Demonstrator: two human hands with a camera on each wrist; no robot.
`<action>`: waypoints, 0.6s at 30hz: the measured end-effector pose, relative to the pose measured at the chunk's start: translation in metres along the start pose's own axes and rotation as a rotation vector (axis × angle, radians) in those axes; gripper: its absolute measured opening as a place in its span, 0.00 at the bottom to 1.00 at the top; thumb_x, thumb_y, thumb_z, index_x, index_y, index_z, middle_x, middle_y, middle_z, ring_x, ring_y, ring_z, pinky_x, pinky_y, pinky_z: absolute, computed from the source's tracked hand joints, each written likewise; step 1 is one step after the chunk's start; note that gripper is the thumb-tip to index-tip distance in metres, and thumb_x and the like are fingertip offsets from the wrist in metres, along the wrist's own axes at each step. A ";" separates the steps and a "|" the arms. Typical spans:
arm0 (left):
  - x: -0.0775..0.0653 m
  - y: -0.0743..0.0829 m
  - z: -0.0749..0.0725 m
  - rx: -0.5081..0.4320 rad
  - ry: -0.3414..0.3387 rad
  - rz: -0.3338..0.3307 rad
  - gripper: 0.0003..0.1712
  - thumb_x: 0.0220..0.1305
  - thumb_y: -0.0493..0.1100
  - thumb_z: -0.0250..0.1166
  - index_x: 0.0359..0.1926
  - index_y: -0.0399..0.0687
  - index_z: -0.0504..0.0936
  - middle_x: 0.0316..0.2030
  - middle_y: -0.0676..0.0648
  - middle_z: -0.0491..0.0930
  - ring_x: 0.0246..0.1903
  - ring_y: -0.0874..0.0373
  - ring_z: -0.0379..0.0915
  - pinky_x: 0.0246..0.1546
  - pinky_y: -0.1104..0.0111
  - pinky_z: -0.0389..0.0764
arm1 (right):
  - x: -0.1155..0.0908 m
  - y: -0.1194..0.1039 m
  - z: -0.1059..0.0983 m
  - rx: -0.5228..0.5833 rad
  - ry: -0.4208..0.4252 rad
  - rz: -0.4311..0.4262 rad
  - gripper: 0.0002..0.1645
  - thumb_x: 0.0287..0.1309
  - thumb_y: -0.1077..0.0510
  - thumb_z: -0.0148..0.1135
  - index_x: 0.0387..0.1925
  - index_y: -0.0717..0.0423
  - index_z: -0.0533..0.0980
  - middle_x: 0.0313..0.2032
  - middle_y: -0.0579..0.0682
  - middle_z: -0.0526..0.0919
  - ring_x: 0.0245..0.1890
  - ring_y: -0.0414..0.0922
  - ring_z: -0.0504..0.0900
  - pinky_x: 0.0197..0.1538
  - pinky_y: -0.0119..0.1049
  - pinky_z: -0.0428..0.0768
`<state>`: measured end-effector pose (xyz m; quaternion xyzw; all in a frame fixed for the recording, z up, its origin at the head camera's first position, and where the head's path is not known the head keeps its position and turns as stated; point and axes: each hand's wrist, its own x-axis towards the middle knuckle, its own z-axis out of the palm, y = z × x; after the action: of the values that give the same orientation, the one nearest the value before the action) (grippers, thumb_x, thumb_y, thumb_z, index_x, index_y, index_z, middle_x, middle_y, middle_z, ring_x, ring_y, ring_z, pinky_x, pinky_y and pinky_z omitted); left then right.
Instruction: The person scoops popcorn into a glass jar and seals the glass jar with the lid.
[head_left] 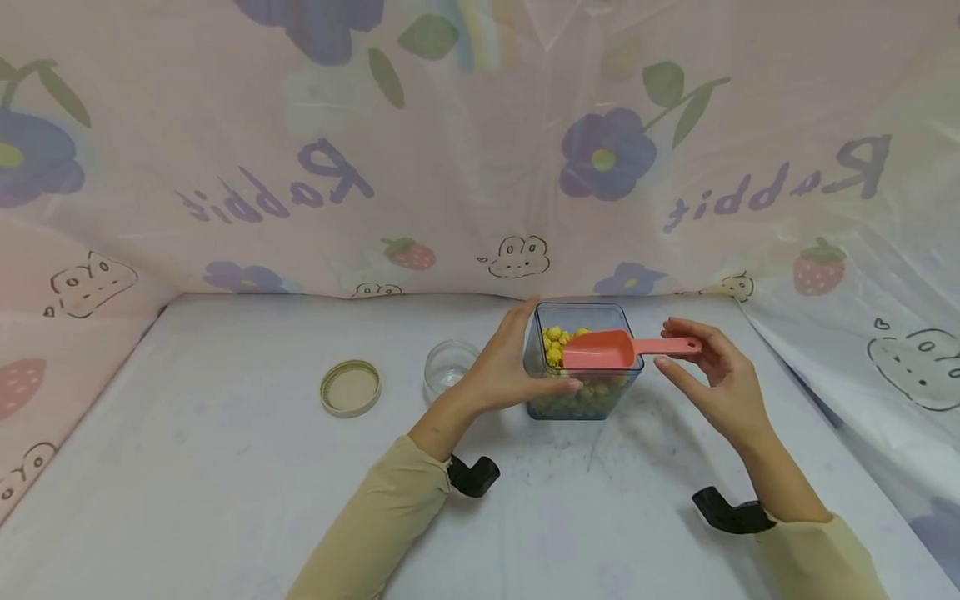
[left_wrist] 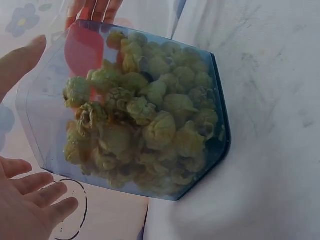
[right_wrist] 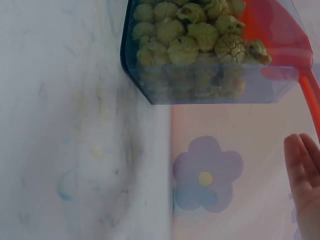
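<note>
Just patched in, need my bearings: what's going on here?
A person's left hand is spread around a corner of the bin of popcorn; the right hand is open by the handle of the scoop. The scoop lies partly in the bin, its handle jutting right. The jar and lid are to the left.

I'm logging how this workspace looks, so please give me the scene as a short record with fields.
Food: yellow popcorn in a clear container
Tool: coral scoop, partly in the container's opening, handle jutting out on the right
At left: left hand, spread at the container's side, contact unclear
At right: right hand, by the handle, contact unclear
Farther left: glass jar, partly hidden; round lid beyond it
Surface: pale table
</note>
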<state>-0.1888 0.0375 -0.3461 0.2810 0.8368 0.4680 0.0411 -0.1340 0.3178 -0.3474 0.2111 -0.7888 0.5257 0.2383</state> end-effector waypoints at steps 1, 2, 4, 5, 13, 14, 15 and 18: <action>0.001 0.000 0.000 0.000 -0.004 -0.003 0.68 0.44 0.58 0.77 0.76 0.53 0.40 0.74 0.46 0.46 0.73 0.50 0.47 0.69 0.51 0.60 | 0.000 0.000 -0.001 0.002 -0.008 0.004 0.34 0.47 0.82 0.62 0.59 0.75 0.67 0.52 0.47 0.79 0.51 0.36 0.78 0.54 0.20 0.74; 0.001 0.000 0.000 0.000 -0.008 -0.007 0.68 0.44 0.58 0.77 0.76 0.53 0.40 0.74 0.46 0.46 0.73 0.50 0.47 0.69 0.51 0.60 | 0.000 0.000 -0.002 0.001 -0.016 0.007 0.34 0.47 0.82 0.61 0.59 0.74 0.68 0.52 0.47 0.79 0.50 0.36 0.78 0.54 0.20 0.75; 0.002 0.000 0.000 -0.004 -0.016 -0.016 0.68 0.45 0.57 0.77 0.76 0.52 0.40 0.74 0.46 0.47 0.73 0.50 0.47 0.69 0.52 0.60 | 0.001 -0.001 -0.003 0.016 -0.030 0.023 0.33 0.48 0.82 0.60 0.59 0.73 0.68 0.51 0.48 0.80 0.49 0.36 0.78 0.53 0.20 0.75; 0.003 0.000 0.000 -0.005 -0.021 -0.020 0.68 0.45 0.57 0.77 0.76 0.52 0.40 0.74 0.45 0.47 0.73 0.50 0.47 0.69 0.52 0.60 | 0.002 -0.002 -0.004 0.008 -0.036 0.034 0.33 0.49 0.81 0.60 0.59 0.72 0.68 0.50 0.47 0.80 0.49 0.35 0.78 0.53 0.19 0.75; 0.007 -0.003 0.000 -0.018 -0.052 -0.043 0.67 0.46 0.56 0.76 0.76 0.49 0.40 0.74 0.44 0.47 0.73 0.49 0.47 0.70 0.52 0.59 | 0.005 -0.006 -0.006 -0.143 -0.059 0.090 0.30 0.50 0.77 0.63 0.57 0.67 0.72 0.45 0.38 0.81 0.43 0.32 0.79 0.54 0.16 0.73; 0.007 -0.004 0.000 -0.020 -0.052 -0.040 0.67 0.46 0.56 0.76 0.76 0.48 0.40 0.74 0.44 0.47 0.73 0.49 0.47 0.70 0.52 0.59 | 0.005 -0.006 -0.007 -0.145 -0.062 0.094 0.29 0.50 0.77 0.63 0.57 0.68 0.72 0.45 0.38 0.81 0.43 0.32 0.79 0.54 0.16 0.73; 0.008 -0.004 0.000 -0.023 -0.052 -0.038 0.67 0.46 0.56 0.76 0.76 0.48 0.40 0.74 0.44 0.47 0.73 0.49 0.47 0.70 0.52 0.59 | 0.006 -0.006 -0.007 -0.144 -0.065 0.094 0.29 0.50 0.77 0.63 0.57 0.68 0.72 0.45 0.38 0.81 0.43 0.32 0.79 0.53 0.16 0.73; 0.009 -0.005 0.001 -0.031 -0.054 -0.033 0.67 0.47 0.55 0.76 0.76 0.48 0.41 0.74 0.44 0.47 0.72 0.50 0.48 0.70 0.53 0.59 | 0.006 -0.005 -0.007 -0.128 -0.073 0.092 0.28 0.50 0.78 0.63 0.55 0.71 0.72 0.44 0.39 0.81 0.43 0.33 0.79 0.52 0.17 0.74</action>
<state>-0.1978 0.0409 -0.3490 0.2792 0.8325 0.4725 0.0757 -0.1351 0.3216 -0.3376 0.1779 -0.8377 0.4768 0.1980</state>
